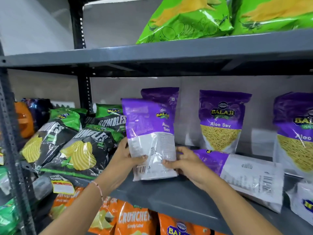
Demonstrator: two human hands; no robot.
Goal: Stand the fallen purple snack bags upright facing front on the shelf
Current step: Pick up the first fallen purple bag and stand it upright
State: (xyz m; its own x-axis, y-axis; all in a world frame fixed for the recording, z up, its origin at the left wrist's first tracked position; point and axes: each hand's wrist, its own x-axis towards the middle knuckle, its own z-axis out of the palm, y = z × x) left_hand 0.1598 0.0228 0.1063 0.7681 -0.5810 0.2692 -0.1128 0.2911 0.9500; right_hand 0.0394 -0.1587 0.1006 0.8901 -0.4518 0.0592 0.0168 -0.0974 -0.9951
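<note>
A purple and white snack bag [149, 133] stands nearly upright on the grey shelf [169, 197], its printed back side towards me. My left hand [127, 158] grips its lower left edge and my right hand [184, 163] grips its lower right edge. Behind it a second purple bag [162, 95] stands mostly hidden. Another purple bag [245, 173] lies flat on the shelf to the right, back side up. Two purple bags stand upright facing front, one [221, 121] at centre right and one [294, 133] at the right edge.
Black and green chip bags [74, 141] lie piled on the shelf's left side. Green bags [189, 19] sit on the shelf above, orange bags [135, 221] on the one below. A metal upright [10, 133] stands at left. A white bag [303, 204] lies at the lower right.
</note>
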